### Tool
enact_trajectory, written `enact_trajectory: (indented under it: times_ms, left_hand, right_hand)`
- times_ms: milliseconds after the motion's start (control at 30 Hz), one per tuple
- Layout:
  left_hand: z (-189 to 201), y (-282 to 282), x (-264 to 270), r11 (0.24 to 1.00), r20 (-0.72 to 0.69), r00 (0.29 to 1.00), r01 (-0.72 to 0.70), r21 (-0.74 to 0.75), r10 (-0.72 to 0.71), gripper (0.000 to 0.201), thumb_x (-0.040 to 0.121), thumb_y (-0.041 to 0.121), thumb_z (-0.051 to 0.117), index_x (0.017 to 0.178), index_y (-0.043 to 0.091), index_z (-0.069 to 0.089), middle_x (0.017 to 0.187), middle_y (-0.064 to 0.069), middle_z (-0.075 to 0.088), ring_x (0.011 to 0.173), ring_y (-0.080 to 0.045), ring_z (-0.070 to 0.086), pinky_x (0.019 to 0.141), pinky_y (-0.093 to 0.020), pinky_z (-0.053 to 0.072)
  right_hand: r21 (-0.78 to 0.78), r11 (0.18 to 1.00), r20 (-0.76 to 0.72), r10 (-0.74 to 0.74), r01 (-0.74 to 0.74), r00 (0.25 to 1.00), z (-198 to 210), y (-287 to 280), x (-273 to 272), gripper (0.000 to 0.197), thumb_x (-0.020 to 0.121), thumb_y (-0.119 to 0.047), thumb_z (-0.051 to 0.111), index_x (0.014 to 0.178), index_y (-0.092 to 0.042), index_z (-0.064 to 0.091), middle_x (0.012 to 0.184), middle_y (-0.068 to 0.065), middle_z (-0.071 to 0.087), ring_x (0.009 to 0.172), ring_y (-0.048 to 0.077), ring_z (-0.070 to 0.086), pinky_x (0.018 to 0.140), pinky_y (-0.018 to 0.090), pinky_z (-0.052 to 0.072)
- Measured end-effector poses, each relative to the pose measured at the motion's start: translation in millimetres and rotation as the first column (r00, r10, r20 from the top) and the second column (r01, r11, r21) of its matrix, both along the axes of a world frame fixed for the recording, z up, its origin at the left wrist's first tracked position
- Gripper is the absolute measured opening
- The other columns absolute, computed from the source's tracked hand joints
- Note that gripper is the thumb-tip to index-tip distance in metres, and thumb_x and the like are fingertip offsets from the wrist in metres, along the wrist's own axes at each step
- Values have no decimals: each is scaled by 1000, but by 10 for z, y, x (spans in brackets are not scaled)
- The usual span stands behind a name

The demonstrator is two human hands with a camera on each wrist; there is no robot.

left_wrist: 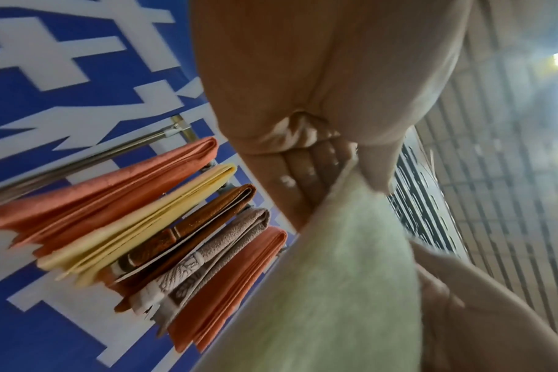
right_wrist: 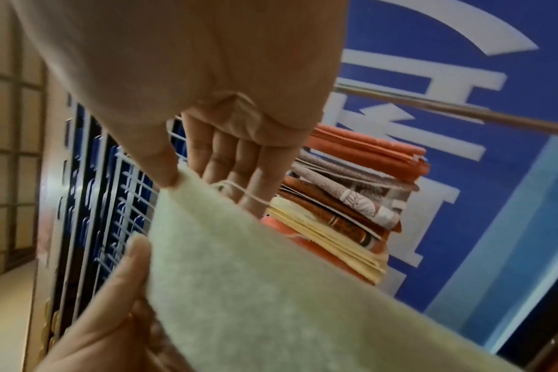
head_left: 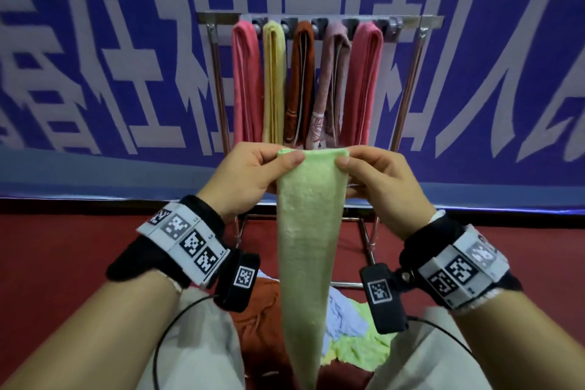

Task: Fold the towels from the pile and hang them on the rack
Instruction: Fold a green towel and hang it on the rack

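Thumb and forefinger of the left hand (head_left: 250, 174) pinch one top corner of the green towel (head_left: 304, 231), and the right hand (head_left: 380, 180) pinches the other top corner the same way. The remaining fingers curl behind the cloth, as both wrist views show. Between the two pinches the top edge is pulled nearly straight. Below it the towel hangs free as a long narrow strip in front of the rack (head_left: 411, 19), its lower end dropping before the pile (head_left: 351, 323) on the red floor (head_left: 63, 247) between the person's knees. It looks light, soft and quite limp, with a fuzzy nap that should give the fingers good purchase, so slipping seems unlikely. It has no stiffness of its own, though, and will probably sag, twist or fall open wherever it is not held. The top corners seem the right hold for keeping its edges matched. For draping, a grip near mid-length would likely serve better. Five folded towels (head_left: 300, 79) hang from the rack's top rail, and there appears to be room toward its right end.
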State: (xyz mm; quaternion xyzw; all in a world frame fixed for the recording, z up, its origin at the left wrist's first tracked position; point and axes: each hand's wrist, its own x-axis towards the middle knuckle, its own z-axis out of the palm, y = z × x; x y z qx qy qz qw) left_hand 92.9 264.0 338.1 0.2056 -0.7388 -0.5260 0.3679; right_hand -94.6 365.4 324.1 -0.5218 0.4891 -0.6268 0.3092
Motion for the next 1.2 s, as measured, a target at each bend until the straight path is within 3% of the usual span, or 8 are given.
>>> enact_trajectory:
  times_ms: [200,333,500,633,800,933,1033,1200]
  left_hand:
    - [-329,-172,-138,991,-61,996,-53,124,61,41,83,35,65,103,1,74,99,-17,76,90,-23,71,83,-39,59]
    - [-775,-291,-254,953,-27,999,33,302,-26,32,78,28,68,103,9,72,100,-8,77,92,-19,72,85,-32,57]
    - [-1300,-454,-407,940,108,993,-3,340,-37,19,90,16,66,105,6,72,99,-4,77,89,-14,72,82,-28,58]
    - [-1520,-571,-514,936,130,991,-26,352,-21,14,98,15,58,100,12,72,90,3,77,83,-8,71,74,-22,57]
    - [-1674,-678,-656,923,120,993,-38,384,-9,35,82,34,66,104,7,72,102,-8,77,92,-16,71,86,-33,57]
    - [-1853,-786,-743,902,114,993,-84,424,39,34,77,40,67,94,12,75,97,-5,77,93,-17,71,91,-39,56]
    - [-2060,-819,-741,859,97,994,-85,505,41,37,81,39,71,98,6,74,102,-13,76,96,-24,71,96,-48,53]
    - [-2387,-836,-694,819,130,983,29,574,-126,51,62,37,81,104,10,71,104,-10,77,96,-22,73,85,-34,58]
  right_hand:
    - [73,997,93,9,-16,996,-259,-216,-42,17,101,-11,58,92,-6,71,84,8,69,82,24,65,65,31,59]
    - [147,989,100,5,-19,995,-598,-387,-141,17,101,-13,59,99,0,70,80,3,73,68,11,67,65,26,56]
    - [231,973,152,-6,-30,988,-1091,-580,-296,18,99,-12,62,103,2,72,94,12,74,84,18,68,71,27,56]
    - [292,953,267,2,-83,964,-1404,-702,-398,13,100,-10,59,97,-6,71,88,1,73,79,9,68,69,22,54]
    - [411,876,274,145,-252,951,-1813,-749,-496,39,91,-17,71,126,-2,65,121,17,72,106,27,71,90,37,58]
    - [515,823,239,133,-241,962,-2147,-737,-485,39,92,-22,67,113,11,68,113,24,73,107,37,70,99,47,55]
    - [495,840,276,91,-222,957,-2243,-751,-463,41,91,-23,65,108,15,67,111,27,72,96,27,70,89,37,58]
    - [439,858,415,69,-266,907,-2273,-829,-459,49,93,-31,66,107,16,64,113,36,66,100,37,63,100,58,48]
